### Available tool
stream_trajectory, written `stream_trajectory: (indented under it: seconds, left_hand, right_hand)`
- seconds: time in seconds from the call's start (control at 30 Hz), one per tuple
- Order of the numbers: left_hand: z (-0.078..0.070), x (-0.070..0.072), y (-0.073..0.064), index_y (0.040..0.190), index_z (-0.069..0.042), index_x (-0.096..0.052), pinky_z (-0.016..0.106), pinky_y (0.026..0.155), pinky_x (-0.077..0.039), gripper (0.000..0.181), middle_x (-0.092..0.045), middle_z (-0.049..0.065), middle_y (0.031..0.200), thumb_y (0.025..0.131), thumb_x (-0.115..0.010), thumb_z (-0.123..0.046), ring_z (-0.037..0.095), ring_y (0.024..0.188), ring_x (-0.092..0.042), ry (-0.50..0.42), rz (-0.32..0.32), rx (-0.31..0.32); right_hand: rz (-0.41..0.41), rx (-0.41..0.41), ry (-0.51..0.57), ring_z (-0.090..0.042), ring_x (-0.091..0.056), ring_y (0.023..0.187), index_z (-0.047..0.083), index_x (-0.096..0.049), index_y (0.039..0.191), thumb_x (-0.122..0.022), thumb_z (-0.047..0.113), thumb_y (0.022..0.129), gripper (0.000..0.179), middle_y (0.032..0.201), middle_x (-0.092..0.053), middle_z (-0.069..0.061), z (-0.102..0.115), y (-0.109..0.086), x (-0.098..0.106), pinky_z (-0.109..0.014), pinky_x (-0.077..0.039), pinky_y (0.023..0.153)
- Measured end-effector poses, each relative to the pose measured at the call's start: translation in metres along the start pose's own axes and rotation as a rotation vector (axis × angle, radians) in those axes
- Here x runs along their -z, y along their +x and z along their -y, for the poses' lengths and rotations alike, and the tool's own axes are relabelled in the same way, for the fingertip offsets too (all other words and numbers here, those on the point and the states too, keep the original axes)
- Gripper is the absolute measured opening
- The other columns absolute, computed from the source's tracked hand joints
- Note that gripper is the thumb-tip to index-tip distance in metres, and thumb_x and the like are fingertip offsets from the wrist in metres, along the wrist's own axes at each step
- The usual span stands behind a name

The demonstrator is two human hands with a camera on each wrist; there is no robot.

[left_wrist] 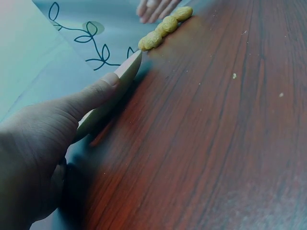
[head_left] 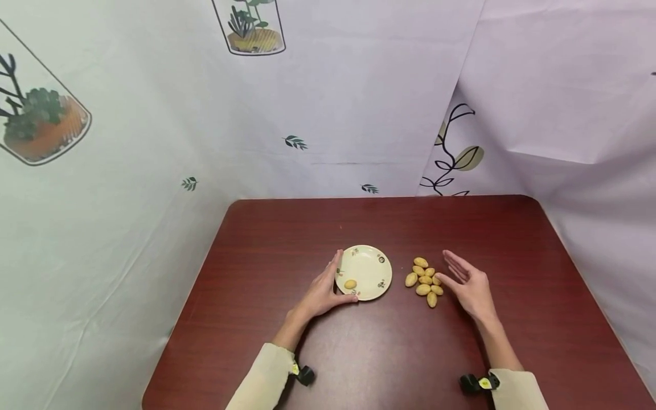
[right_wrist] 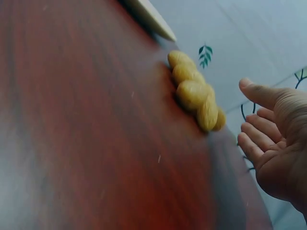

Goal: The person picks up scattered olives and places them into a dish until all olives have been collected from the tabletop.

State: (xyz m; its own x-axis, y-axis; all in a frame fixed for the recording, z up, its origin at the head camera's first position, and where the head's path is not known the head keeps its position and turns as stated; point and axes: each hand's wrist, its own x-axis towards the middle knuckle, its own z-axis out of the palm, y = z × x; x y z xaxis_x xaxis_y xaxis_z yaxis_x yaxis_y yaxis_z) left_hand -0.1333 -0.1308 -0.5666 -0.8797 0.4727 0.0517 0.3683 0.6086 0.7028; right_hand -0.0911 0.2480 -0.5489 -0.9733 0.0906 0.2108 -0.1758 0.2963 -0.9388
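Flanking the cluster (head_left: 425, 280): right hand (head_left: 467, 286) at three o'clock, plate (head_left: 368, 270) at nine

Reading the head view as a clock, with twelve at the far edge of the surface (head_left: 389, 353), the cluster of yellow pieces lies at nine o'clock from the right hand, which is clearly the nearer of the two. I judge this short sideways gap to be the relation any reach into the cluster turns on. The right hand is spread, thumb held apart from the fingers, with nothing in it. Its thumb tip sits just beside the nearest piece (head_left: 436, 281); the head view leaves contact uncertain, but the right wrist view shows the thumb apart from the cluster.

The cluster's long axis runs from about eleven to five o'clock. Its lowest piece (head_left: 432, 300) points nearly twelve to six, while the leftmost piece (head_left: 411, 279) leans from one to seven.

Farther toward nine o'clock, apart from the cluster, the round plate rests on the surface. The left hand (head_left: 323, 291) holds its rim, thumb along the six o'clock edge and fingers along the nine o'clock edge. One lone piece (head_left: 350, 284) lies on the plate, toward eight o'clock from its centre, close to that thumb.
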Motion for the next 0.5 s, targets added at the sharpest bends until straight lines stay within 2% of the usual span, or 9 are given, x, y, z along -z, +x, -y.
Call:
stream_trajectory:
  seconds: [0.17, 0.33, 0.43, 0.5]
  left_hand:
    - [0.001, 0.0, 0.0, 0.172, -0.008, -0.009, 0.051, 0.126, -0.026, 0.128, -0.014, 0.015, 0.176, 0.082, -0.092, -0.048, 0.032, 0.16, -0.02, 0.002, -0.002, 0.002]
    - [0.002, -0.001, 0.001, 0.172, -0.009, -0.01, 0.052, 0.126, -0.025, 0.128, -0.015, 0.014, 0.176, 0.082, -0.092, -0.048, 0.033, 0.16, -0.02, -0.007, -0.008, 0.0]
    - [0.003, -0.002, 0.001, 0.172, -0.008, -0.011, 0.053, 0.126, -0.026, 0.127, -0.016, 0.014, 0.176, 0.082, -0.092, -0.048, 0.033, 0.16, -0.021, -0.005, -0.012, -0.004]
    - [0.003, -0.002, 0.002, 0.172, -0.008, -0.011, 0.052, 0.126, -0.026, 0.127, -0.016, 0.013, 0.176, 0.082, -0.092, -0.049, 0.032, 0.159, -0.021, -0.001, -0.01, -0.003]
  right_hand:
    - [0.037, -0.026, -0.059, 0.004, -0.06, 0.123, -0.008, -0.06, 0.145, -0.081, 0.0, 0.093, 0.057, 0.142, -0.062, -0.028, -0.009, -0.01, 0.005, -0.014, -0.05, 0.097]
    - [0.036, -0.027, -0.116, 0.011, -0.059, 0.117, -0.007, -0.064, 0.141, -0.082, 0.001, 0.092, 0.053, 0.138, -0.066, -0.026, -0.014, -0.015, 0.004, -0.011, -0.05, 0.093]
    - [0.022, -0.025, -0.166, 0.006, -0.062, 0.117, -0.005, -0.066, 0.14, -0.082, 0.002, 0.093, 0.05, 0.136, -0.068, -0.024, -0.015, -0.015, 0.002, -0.009, -0.049, 0.092]
    - [0.016, -0.027, -0.206, -0.005, -0.067, 0.119, -0.003, -0.068, 0.139, -0.083, 0.004, 0.093, 0.049, 0.134, -0.07, -0.023, -0.014, -0.015, 0.002, -0.007, -0.049, 0.092]
